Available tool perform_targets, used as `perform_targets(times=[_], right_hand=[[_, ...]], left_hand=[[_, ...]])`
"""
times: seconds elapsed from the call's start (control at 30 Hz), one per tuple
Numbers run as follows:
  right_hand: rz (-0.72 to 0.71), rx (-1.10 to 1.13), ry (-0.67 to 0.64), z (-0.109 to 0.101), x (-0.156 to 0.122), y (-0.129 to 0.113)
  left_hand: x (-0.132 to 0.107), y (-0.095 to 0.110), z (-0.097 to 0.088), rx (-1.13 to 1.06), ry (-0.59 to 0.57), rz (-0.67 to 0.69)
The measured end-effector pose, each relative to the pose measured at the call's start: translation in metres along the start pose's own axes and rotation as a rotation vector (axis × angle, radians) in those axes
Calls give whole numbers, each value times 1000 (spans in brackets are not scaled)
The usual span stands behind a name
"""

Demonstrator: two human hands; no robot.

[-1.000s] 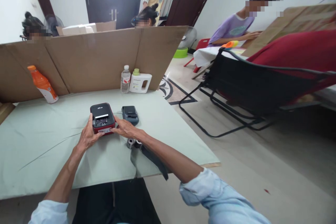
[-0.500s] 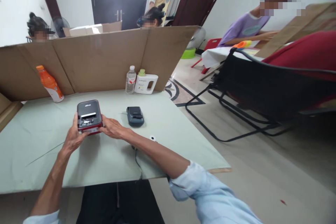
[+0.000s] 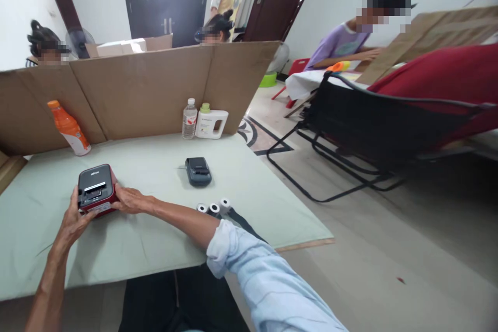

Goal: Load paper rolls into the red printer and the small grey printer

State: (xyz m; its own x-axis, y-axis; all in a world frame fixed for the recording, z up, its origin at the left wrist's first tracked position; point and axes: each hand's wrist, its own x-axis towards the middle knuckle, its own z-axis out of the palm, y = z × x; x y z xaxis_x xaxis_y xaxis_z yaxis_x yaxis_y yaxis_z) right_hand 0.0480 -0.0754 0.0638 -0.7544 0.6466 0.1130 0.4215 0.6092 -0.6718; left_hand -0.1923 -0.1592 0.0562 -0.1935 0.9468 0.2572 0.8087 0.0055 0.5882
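A red and black label printer (image 3: 95,189) rests on the pale green table (image 3: 155,166), near its left side. My left hand (image 3: 73,218) grips the printer's near left edge. My right hand (image 3: 128,200) presses against its right side, fingers curled round it. A smaller dark grey printer (image 3: 198,170) lies further right, untouched. Three white paper rolls (image 3: 213,207) stand in a row near the table's front edge, beside a dark strap (image 3: 243,223).
A cardboard screen (image 3: 148,88) walls the table's back. An orange bottle (image 3: 69,127), a water bottle (image 3: 189,119) and a white jug (image 3: 210,122) stand against it. A black folding chair (image 3: 373,129) is to the right. Other people sit behind the screen and at a far table.
Both hands have slid the red printer leftwards across the table, away from the grey printer. The paper rolls, earlier hidden by my right arm, now show.
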Motion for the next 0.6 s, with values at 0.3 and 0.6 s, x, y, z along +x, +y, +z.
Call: perform_targets(times=[0.3, 0.6], right_hand=[[-53, -94, 291, -107, -106, 40], [561, -549, 543, -124, -296, 200]], left_hand=[[-68, 76, 39, 262, 294, 308], [-130, 25, 64, 448, 42, 129]])
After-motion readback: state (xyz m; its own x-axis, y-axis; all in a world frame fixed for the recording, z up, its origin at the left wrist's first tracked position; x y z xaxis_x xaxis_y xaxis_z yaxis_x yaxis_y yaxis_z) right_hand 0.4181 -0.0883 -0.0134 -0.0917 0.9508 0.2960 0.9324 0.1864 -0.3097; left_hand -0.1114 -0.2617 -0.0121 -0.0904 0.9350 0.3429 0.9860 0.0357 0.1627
